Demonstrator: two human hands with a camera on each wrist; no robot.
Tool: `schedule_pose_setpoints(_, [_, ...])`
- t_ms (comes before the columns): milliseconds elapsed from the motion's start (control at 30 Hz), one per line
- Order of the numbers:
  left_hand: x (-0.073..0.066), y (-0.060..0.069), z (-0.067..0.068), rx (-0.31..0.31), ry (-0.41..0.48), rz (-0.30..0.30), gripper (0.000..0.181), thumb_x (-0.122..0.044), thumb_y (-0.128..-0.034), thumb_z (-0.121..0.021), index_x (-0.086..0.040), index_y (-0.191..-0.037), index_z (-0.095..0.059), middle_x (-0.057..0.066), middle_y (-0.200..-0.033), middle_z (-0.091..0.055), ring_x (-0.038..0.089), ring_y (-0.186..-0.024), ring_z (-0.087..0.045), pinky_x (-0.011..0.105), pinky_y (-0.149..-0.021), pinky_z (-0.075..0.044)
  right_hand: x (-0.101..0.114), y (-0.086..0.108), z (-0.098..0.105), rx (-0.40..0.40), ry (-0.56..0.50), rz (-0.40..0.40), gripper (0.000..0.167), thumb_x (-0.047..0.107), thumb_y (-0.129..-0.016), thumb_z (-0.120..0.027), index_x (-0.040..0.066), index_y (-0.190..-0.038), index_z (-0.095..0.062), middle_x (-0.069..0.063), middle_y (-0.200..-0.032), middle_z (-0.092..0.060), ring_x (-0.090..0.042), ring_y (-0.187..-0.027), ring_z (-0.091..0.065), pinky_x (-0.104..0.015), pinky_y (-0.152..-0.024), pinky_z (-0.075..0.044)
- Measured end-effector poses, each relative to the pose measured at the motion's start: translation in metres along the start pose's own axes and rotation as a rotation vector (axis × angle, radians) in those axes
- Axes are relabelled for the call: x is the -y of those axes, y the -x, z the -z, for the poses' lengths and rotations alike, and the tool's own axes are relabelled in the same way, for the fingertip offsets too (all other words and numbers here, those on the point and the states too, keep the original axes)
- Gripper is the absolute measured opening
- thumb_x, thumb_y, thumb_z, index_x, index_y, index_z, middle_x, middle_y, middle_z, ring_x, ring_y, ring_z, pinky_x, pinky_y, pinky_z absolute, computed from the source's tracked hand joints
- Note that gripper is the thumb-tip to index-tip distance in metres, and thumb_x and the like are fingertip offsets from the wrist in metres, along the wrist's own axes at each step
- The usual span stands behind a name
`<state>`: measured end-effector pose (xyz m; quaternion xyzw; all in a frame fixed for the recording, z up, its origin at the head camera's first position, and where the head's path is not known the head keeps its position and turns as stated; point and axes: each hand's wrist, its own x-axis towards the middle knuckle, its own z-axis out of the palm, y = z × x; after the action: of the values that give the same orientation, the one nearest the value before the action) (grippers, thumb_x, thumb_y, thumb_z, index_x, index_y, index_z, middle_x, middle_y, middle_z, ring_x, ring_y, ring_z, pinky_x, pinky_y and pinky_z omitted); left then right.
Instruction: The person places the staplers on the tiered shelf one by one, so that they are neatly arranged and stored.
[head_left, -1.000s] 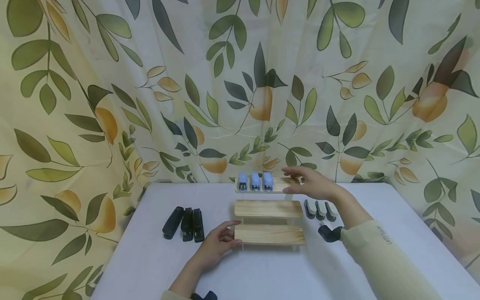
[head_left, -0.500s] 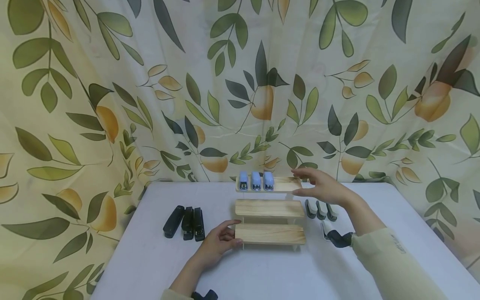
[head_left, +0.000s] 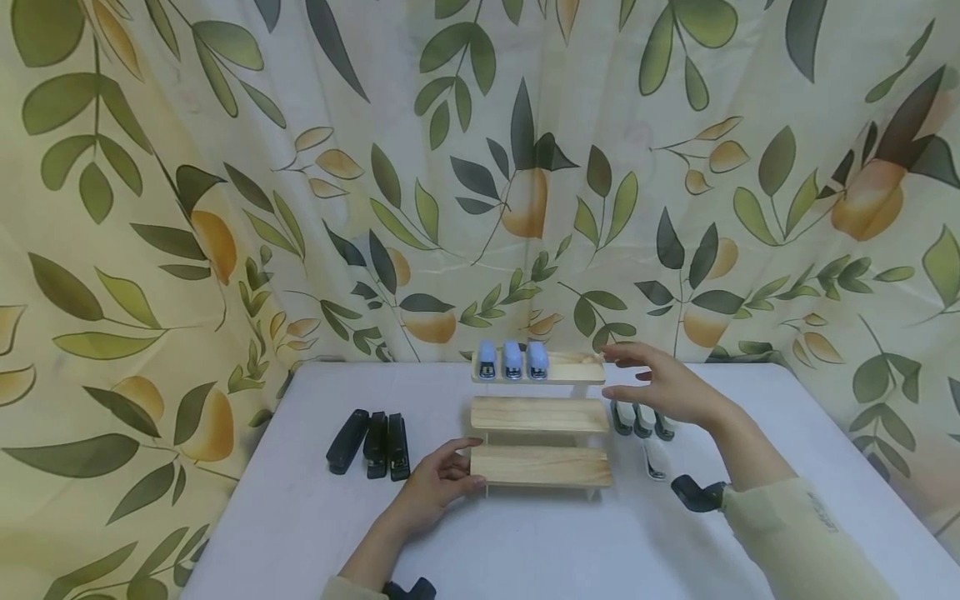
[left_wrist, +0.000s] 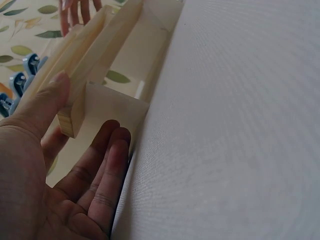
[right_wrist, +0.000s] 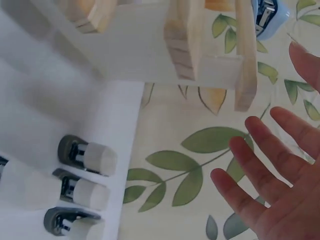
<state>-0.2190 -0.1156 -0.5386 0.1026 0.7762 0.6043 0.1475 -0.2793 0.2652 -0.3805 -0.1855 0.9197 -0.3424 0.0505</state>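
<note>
Leafy curtain (head_left: 450,158) backs the worktop (head_left: 540,558); left hand (head_left: 429,492) pinches the wooden stand (head_left: 540,415) at its lowest tier (head_left: 540,467), seemingly steadying it; right hand (head_left: 660,385), spread and empty, hovers beside its top tier (head_left: 576,368).

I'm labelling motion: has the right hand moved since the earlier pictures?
Yes, the right hand has moved rightward. In the head view, it earlier overlapped the right end of the top shelf; now it is beside that end.

Right wrist view: frame edges are cutting off right hand (right_wrist: 292,195), blue stapler (right_wrist: 275,25), leftmost white stapler (right_wrist: 25,187).
</note>
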Motion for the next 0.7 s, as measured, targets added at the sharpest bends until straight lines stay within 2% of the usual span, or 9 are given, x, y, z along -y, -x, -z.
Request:
schedule_pose_setpoints(367, [0.000,0.000,0.001,0.008,0.008,-0.009,0.059,-0.043,-0.0883,-0.081,-0.040,-0.142,-0.057,0.002,-0.115,-0.072,0.018,-0.102,-0.069,0.031,-0.087,-0.054,-0.012,0.018,0.002,-0.006,0.014,-0.022,0.074,0.038,-0.094,-0.077,0.004,-0.152,-0.046,-0.022,-0.149,-0.052,-0.046,-0.137,-0.049,-0.067,-0.110,-0.041])
schedule_pose_setpoints(700, [0.000,0.001,0.000,0.004,0.005,-0.006,0.059,-0.041,-0.0885,-0.082,-0.038,-0.142,-0.058,0.002,-0.114,-0.072,0.018,-0.101,-0.068,0.032,-0.087,-0.054,-0.023,0.030,-0.002,0.024,0.026,-0.061,0.072,0.038,-0.093,-0.078,0.005,-0.150,-0.049,-0.023,-0.148,-0.054,-0.045,-0.135,-0.051,-0.066,-0.109,-0.043])
